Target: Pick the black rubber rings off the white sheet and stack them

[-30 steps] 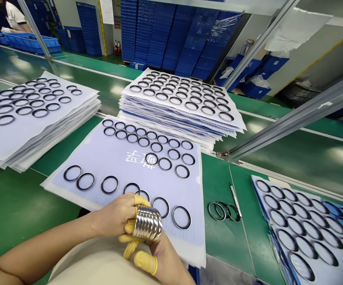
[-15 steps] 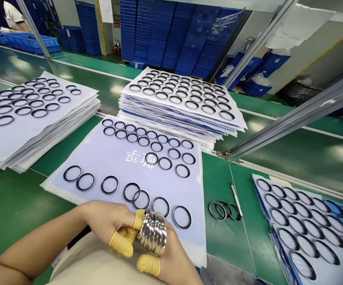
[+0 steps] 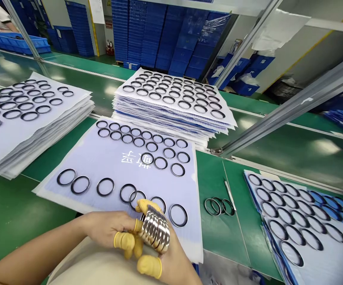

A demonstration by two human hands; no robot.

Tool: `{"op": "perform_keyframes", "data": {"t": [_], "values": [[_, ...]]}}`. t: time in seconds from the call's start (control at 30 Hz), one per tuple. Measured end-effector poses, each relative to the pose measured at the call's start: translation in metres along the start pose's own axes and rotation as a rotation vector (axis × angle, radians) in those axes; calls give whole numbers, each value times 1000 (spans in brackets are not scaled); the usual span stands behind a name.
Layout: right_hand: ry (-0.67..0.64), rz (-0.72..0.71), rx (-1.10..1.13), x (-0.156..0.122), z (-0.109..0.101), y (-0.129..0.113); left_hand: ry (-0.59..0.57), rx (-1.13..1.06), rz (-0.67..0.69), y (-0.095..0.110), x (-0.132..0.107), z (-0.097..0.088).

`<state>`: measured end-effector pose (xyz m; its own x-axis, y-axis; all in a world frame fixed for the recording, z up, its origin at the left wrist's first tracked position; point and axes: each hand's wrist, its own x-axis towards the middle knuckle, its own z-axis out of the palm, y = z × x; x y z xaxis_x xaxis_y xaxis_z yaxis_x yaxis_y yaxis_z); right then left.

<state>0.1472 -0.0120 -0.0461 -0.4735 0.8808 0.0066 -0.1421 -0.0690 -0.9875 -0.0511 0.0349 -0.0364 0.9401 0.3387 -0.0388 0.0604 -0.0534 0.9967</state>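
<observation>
Both my hands hold a stack of shiny silver metal rings [image 3: 155, 229] between them, low at the front of the view. My left hand [image 3: 109, 231] grips it from the left, and my right hand [image 3: 174, 257] supports it from below. Yellow finger cots cover several fingertips. Just beyond the hands lies a white sheet [image 3: 165, 186] bearing dark rings in rows, with one dark ring [image 3: 137, 200] overlapping its neighbour close to my left hand's fingers.
Sheet stacks with rings [image 3: 171, 118] stand behind on the green conveyor belt [image 3: 17, 221]. Another stack [image 3: 40, 134] is at left, a ringed sheet [image 3: 308, 245] at right. Loose rings [image 3: 219, 206] lie beside a white pen-like tool [image 3: 229, 194]. Blue crates [image 3: 159, 39] stand beyond.
The ring stack has turned slightly and moved a little right between my hands, and my fingers have shifted on it. The whole view has slid slightly left.
</observation>
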Motion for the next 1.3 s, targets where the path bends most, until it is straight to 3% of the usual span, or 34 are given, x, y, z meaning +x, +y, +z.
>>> {"op": "perform_keyframes", "data": {"t": [0.13, 0.3, 0.37, 0.57, 0.73, 0.9, 1.1, 1.2, 1.3], "values": [[-2, -58, -132, -2, 1, 0, 170, -92, 53, 4, 6, 3], [-16, -43, -182, -3, 2, -2, 272, -207, -89, 4, 10, 6], [-9, -34, -158, -3, 5, -4, 308, -192, -80, 7, 12, 7], [15, -172, -285, 3, 11, -10, 497, 105, 50, 22, 10, 2], [52, -167, -200, 4, 6, -9, 586, 540, 157, 25, 3, -2], [-177, 19, -28, 3, 1, -12, 638, 799, 312, 28, 4, -1], [-199, 36, 185, -2, 3, -7, 590, 883, 321, 36, 4, -2], [-184, 13, 174, -6, 1, -6, 353, 913, 114, 49, -4, -12], [-99, 44, -6, -13, -2, -6, 83, 780, -53, 61, -12, -21]]}}
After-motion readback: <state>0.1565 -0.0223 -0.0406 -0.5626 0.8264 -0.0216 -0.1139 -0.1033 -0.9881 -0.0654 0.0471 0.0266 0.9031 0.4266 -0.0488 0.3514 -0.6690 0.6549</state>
